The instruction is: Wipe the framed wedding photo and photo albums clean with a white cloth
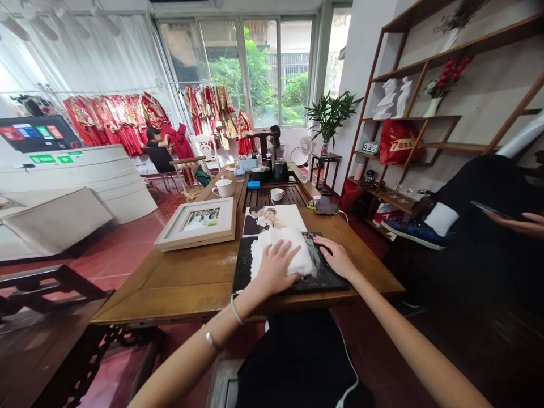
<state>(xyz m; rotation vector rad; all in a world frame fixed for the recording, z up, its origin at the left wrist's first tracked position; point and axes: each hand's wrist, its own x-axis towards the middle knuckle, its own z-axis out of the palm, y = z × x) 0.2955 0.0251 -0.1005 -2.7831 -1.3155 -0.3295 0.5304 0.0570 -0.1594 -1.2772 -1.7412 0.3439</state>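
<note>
Black clothing (297, 362) over the lap, foreground centre, with a white cord (352, 368) trailing down its right side.

Tabletop (199, 277): brown wood, directly beyond the lap.

Dark photo panel (334, 279): one, lying flat at the near edge, below both hands; its picture is partly covered.

White cloth (306, 262): one, bunched on the panel, directly under the left hand and just left of the right hand.

Left hand (277, 263): palm down on the cloth, fingers spread, not clenched; two bracelets (237, 309) on the arm.

Right hand (335, 258): apart from the left, laid loosely at the panel's right edge, fingers extended, grasping nothing; ring on one finger.

Light couple print (293, 215): flat, just beyond the cloth.

Framed picture (202, 220): pale frame, lying left of the print.

White teacup (277, 194): on the slatted tea tray (293, 198), behind the print.

Lidded white cup (222, 187): beyond the frame.

Phone (326, 205): right of the print, greenish case.
</note>
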